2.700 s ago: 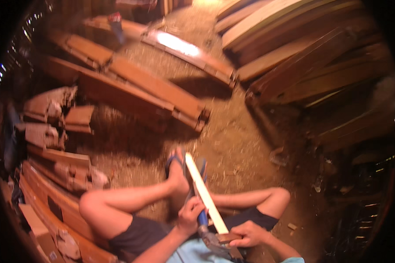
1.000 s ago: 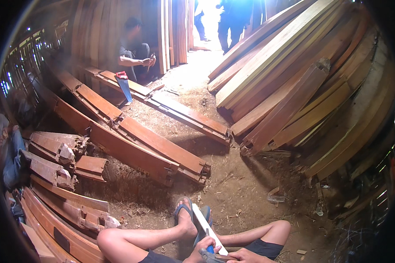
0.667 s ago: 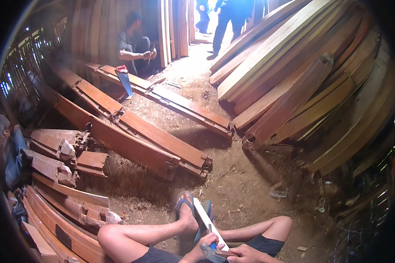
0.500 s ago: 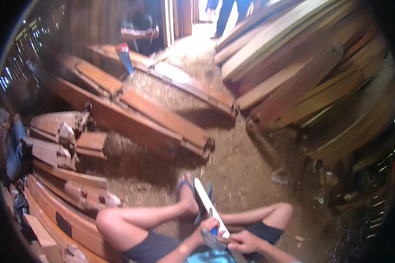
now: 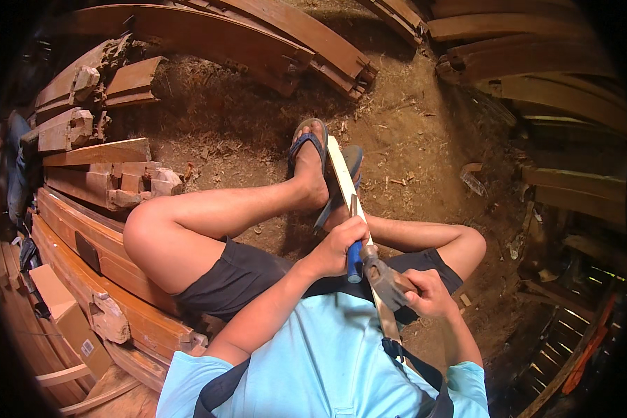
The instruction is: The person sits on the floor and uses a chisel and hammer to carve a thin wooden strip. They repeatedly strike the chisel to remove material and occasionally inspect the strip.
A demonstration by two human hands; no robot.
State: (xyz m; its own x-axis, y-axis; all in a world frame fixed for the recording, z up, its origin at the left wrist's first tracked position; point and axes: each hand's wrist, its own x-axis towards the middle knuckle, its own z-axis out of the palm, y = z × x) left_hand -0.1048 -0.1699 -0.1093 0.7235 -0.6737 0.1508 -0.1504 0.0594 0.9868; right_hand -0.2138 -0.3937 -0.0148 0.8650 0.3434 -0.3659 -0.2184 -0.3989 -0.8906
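Observation:
My left hand [image 5: 343,245] is wrapped round a chisel with a blue handle [image 5: 355,265]. Its narrow metal blade points away from me, over a long pale wooden strip [image 5: 338,166]. The strip runs from between my feet toward my waist, and the foot end lies against my sandals. My right hand [image 5: 430,294] grips a hammer by its handle. The grey hammer head [image 5: 386,280] hangs over the strip, right beside the chisel's handle end; whether they touch I cannot tell. Where the blade tip meets the wood is too small to make out.
Reddish-brown jointed beams [image 5: 216,42] lie across the ground ahead. Stacked timbers [image 5: 529,56] rise at the far right. Cut beam ends [image 5: 76,132] and long planks [image 5: 118,279] crowd my left, beside a cardboard box [image 5: 73,320]. Wood shavings cover the earth floor [image 5: 411,153].
The view has tipped down toward my lap, so the far beams and doorway have left the picture. Chisel and hammer remain in my hands over the strip.

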